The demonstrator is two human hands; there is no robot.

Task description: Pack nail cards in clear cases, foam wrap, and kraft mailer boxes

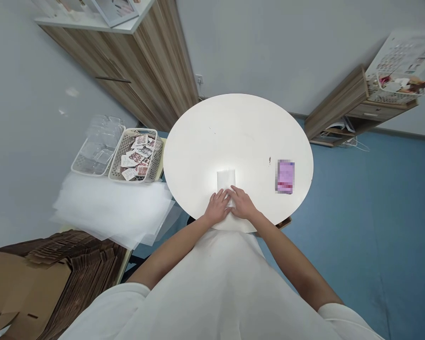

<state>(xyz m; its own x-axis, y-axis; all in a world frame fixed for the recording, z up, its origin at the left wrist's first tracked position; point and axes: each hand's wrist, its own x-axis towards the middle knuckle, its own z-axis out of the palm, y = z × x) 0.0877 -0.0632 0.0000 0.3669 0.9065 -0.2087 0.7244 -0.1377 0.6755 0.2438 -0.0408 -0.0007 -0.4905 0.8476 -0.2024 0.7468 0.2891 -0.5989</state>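
A small white, slightly see-through packet [226, 179] lies on the round white table [237, 123] near its front edge. My left hand [217, 207] rests on the packet's lower left part, fingers stretched forward and somewhat apart. From the right, my right hand [241, 203] lies over its lower right part, with the fingers extended toward the left hand. Both hands touch the packet, and their fingertips almost meet. The packet's near end is partly hidden beneath the fingers.
A blurred purple item [285, 177] lies at the table's right. Left of the table are a basket of printed cards [115, 166], a basket of clear plastic [78, 165], white sheets [109, 203] and folded brown cardboard [24, 293]. Wooden cabinets stand behind.
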